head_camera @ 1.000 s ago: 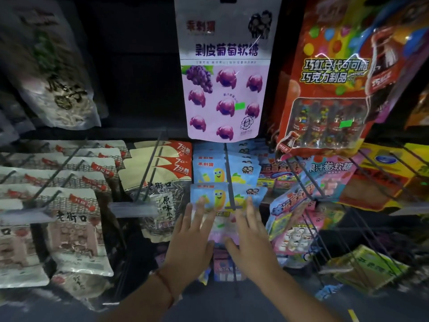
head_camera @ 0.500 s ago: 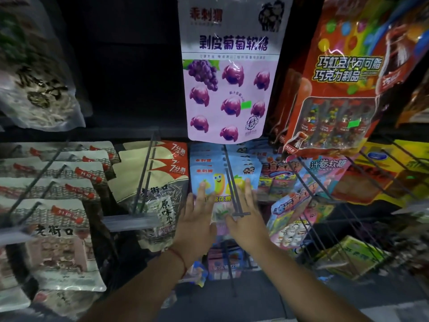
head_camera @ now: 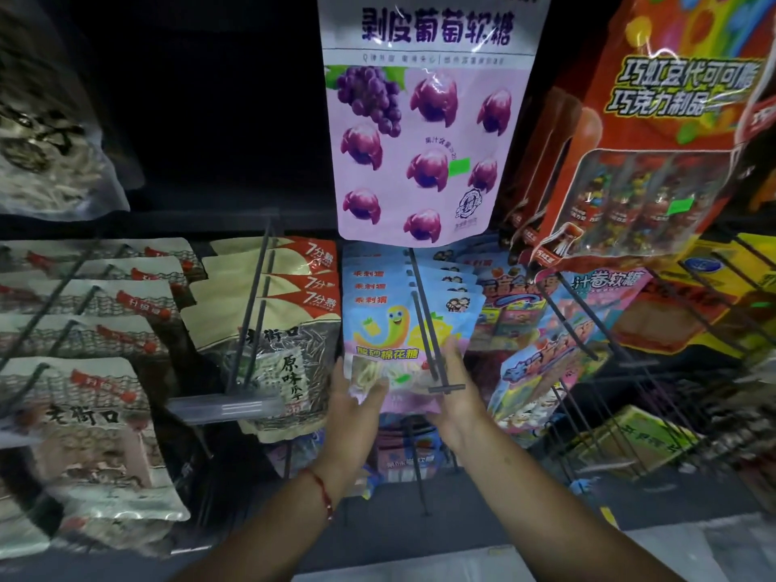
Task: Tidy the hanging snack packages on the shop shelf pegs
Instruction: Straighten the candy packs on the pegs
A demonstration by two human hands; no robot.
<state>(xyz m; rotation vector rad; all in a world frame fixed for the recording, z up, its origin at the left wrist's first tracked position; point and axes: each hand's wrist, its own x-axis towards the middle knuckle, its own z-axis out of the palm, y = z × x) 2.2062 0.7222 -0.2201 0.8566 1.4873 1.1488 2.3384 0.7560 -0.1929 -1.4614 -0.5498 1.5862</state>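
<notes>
both hands, left hand (head_camera: 357, 399) and right hand (head_camera: 455, 388), pinch the lower edges of the front blue-and-pink plastic marshmallow packet (head_camera: 399, 329) hanging on its black wire peg (head_camera: 424, 312).

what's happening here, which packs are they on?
A person is tidying a peg wall of hanging snacks. Both hands are on the front blue marshmallow pack in the middle row: the left hand grips its lower left corner, the right hand holds its right edge beside the peg's end. More of the same packs hang behind it. The big purple grape gummy bag above is untouched.
</notes>
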